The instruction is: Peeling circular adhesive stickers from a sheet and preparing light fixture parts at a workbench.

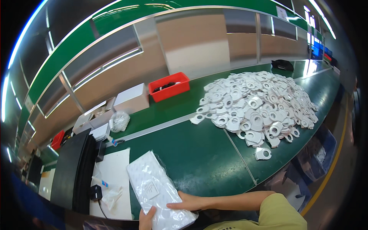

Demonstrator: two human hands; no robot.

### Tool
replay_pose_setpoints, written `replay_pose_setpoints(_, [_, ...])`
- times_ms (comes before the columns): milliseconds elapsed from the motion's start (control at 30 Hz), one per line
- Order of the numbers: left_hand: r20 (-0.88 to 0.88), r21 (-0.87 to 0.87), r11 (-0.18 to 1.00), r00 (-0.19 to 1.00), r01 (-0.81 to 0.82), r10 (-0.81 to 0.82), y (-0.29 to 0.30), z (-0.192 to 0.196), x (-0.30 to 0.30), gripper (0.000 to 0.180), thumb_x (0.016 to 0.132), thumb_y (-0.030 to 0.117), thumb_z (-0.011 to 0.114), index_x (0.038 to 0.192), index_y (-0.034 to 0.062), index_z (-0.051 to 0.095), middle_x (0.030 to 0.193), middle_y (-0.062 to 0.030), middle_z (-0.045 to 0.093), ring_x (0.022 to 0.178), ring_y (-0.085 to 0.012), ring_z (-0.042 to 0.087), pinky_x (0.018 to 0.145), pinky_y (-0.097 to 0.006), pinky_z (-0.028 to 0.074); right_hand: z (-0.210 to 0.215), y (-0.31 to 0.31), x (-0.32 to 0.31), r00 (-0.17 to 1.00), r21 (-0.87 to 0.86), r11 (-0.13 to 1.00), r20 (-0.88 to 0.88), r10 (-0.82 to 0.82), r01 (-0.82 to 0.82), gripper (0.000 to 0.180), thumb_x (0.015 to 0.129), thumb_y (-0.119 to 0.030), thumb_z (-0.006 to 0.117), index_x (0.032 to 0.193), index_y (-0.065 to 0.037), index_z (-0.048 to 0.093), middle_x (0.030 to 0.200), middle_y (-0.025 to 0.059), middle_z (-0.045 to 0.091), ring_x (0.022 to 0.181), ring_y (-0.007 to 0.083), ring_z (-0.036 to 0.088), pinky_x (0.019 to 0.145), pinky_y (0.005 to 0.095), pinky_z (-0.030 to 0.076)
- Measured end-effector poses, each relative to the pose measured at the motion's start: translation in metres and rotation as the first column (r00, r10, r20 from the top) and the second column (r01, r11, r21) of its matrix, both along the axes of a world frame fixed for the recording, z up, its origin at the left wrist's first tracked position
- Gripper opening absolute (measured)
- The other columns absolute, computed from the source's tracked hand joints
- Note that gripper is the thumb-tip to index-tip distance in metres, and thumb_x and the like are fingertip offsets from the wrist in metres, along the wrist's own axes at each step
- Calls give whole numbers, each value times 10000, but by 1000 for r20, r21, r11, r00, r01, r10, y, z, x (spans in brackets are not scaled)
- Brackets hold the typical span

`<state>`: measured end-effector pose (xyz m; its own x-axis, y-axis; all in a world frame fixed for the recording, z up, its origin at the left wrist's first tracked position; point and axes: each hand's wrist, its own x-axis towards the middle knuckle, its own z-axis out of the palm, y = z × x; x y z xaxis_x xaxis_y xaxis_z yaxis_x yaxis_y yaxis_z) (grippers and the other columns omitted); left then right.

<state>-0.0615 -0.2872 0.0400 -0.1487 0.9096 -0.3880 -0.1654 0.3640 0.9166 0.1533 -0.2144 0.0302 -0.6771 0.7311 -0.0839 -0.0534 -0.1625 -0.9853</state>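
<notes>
A long clear plastic bag packed with white flat parts lies on the green table near its front edge. My right hand rests flat on the bag's right side, fingers spread along it. At the bag's near end my left hand grips it, thumb on top. A small white label sits on the bag's middle. Farther right, a big heap of white ring-shaped parts spreads over the table, and one loose white part lies apart from it.
A white sheet lies left of the bag with a small black device and crumpled plastic on it. Black mat stack at far left. Red bin, white boxes and a clear bag of parts stand behind.
</notes>
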Motion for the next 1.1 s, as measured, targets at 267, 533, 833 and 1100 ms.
replay_pose_setpoints(267, [-27,-38,995,995,97,-98,-24,-15,86,558,871,200,635,1330,-34,421,1239,-219,530,1179,-251,483,1007,-362,381,5,0,135,946,-564,773,-288,148,-292,836,855,-695,450,1384,-54,361,1309,178,469,1105,278,541,943,442,447])
replay_pose_setpoints(533, [-312,192,930,918,313,-245,-80,12,232,542,887,239,603,1327,-24,428,1229,-204,542,1167,-252,492,995,-365,389,1,-83,213,993,-377,920,-82,81,-106,914,821,-710,496,1428,-77,237,1335,130,411,1153,270,491,931,402,445])
replay_pose_setpoints(833, [-515,449,826,854,341,-73,-160,32,291,529,905,282,567,1324,-12,435,1218,-186,555,1154,-253,502,980,-368,398,-13,-187,287,366,-499,706,-863,-349,-503,778,841,-441,652,1420,-47,314,1325,126,500,1170,320,511,963,433,428])
replay_pose_setpoints(1100, [362,-58,989,926,135,-105,-157,-2,401,586,916,283,493,1408,27,304,1354,-158,446,1212,-302,456,1036,-430,354,7,-264,360,751,-723,551,-68,-657,416,686,848,-339,696,1370,-32,375,1270,100,529,1147,194,513,968,317,411])
